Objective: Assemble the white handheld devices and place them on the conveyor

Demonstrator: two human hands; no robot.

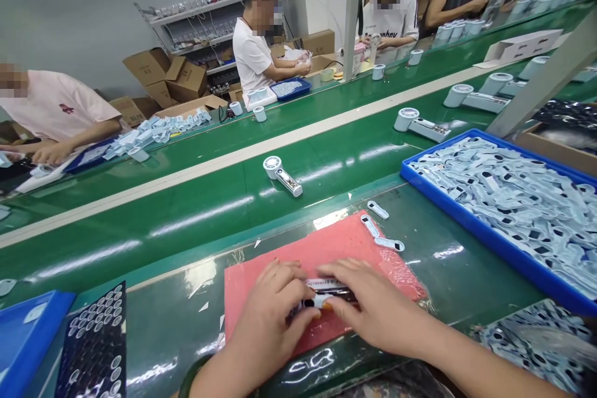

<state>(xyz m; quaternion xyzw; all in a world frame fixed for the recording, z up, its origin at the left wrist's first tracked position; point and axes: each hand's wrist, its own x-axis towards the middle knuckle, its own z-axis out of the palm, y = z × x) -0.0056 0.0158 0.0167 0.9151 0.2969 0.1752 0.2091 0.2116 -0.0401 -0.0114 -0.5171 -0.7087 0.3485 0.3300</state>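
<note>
Two hands on one unit, lower centre.
Left hand [273,305] and right hand [368,305] pinch the handheld device [325,294] on the pink mat [280,261]; three label strips [379,227] lie unused, upper right of it.

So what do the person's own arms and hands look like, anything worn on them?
Both hands, left and right, are bare with no gloves or rings visible. Forearms are bare, no sleeves in view. A dark green bangle sits at the left wrist.
</note>
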